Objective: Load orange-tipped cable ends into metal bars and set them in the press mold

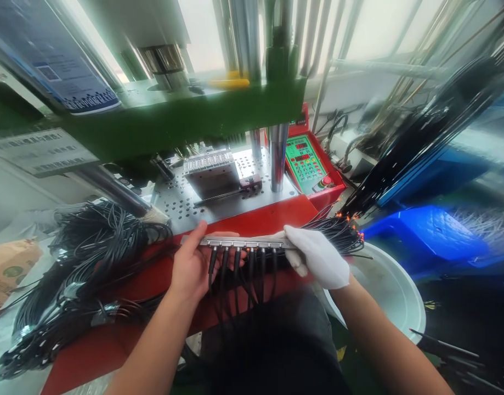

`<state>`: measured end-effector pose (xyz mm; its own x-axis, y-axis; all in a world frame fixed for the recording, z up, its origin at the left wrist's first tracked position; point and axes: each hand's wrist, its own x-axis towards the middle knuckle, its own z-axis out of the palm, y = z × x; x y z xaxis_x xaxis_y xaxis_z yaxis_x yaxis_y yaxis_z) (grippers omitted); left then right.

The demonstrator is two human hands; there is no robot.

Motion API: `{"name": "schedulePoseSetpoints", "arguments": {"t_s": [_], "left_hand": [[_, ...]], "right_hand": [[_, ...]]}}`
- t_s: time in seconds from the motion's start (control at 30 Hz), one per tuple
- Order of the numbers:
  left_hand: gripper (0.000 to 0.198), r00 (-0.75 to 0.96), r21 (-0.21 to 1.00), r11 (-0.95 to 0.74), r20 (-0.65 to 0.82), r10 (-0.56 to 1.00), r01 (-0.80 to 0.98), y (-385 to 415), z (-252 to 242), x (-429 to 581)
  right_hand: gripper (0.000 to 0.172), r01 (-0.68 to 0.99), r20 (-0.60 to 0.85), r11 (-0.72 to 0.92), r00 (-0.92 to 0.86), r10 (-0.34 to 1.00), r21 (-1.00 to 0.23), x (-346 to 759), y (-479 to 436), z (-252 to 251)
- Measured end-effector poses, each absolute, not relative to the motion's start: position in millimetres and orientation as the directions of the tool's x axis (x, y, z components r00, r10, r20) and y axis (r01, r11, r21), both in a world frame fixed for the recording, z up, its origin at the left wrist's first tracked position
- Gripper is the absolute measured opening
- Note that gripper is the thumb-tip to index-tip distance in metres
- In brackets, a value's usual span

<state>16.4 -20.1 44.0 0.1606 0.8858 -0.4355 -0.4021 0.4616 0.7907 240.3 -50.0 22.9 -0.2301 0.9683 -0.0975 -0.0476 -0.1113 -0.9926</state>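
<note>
Metal bar [245, 243] in between
Your half-curled left hand [190, 266] holds one end; your right hand [320, 255] pinches the other.

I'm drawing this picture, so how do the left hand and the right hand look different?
The left hand is bare, but the right hand wears a white glove.
The left hand is at the left end of the metal bar, while the right hand is at its right end.
Both hands hold the same bar.
</note>
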Motion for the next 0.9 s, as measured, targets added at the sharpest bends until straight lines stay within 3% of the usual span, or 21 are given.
{"name": "schedulePoseSetpoints", "arguments": {"t_s": [0.13,0.23,0.33,0.4,0.47,0.57,0.67,0.77,0.9], "left_hand": [[0.050,0.127,0.807,0.467,-0.453,0.882,-0.363,-19.4,43.4,16.9],[0.040,0.126,0.878,0.382,-0.361,0.924,-0.287,-23.9,47.3,12.5],[0.030,0.133,0.996,0.093,-0.091,0.987,-0.014,-40.9,60.2,13.3],[0.023,0.253,0.963,-0.138,0.076,0.964,0.234,-58.9,68.1,20.2],[0.027,0.442,0.899,-0.279,0.111,0.890,0.337,-77.8,69.5,30.7],[0.038,0.632,0.869,-0.384,0.112,0.767,0.311,-98.1,56.5,45.7],[0.047,0.728,0.790,-0.568,0.249,0.639,0.228,-105.6,34.4,55.3],[0.049,0.727,0.734,-0.663,0.376,0.575,0.145,-110.8,16.7,64.4],[0.046,0.633,0.718,-0.670,0.433,0.641,0.187,-123.1,8.4,81.6]], "right_hand": [[0.049,-0.068,-0.096,-0.112,-0.212,0.973,-0.991,240.1,-52.4,24.8],[0.047,-0.108,-0.106,-0.129,-0.197,0.975,-0.986,240.3,-50.4,24.9],[0.048,-0.191,-0.181,-0.201,-0.119,0.976,-0.961,239.1,-42.8,20.4],[0.050,-0.253,-0.235,-0.239,-0.048,0.971,-0.937,237.4,-36.2,14.6],[0.050,-0.287,-0.254,-0.238,0.021,0.967,-0.928,236.3,-30.7,7.6],[0.050,-0.322,-0.191,-0.134,0.152,0.970,-0.937,238.4,-28.4,-1.7],[0.051,-0.354,-0.137,-0.036,0.264,0.955,-0.935,245.0,-31.8,-6.5],[0.052,-0.389,-0.124,-0.005,0.280,0.952,-0.921,253.3,-34.7,-9.7],[0.050,-0.495,-0.154,-0.023,0.225,0.962,-0.869,262.1,-32.6,-18.1]]}}
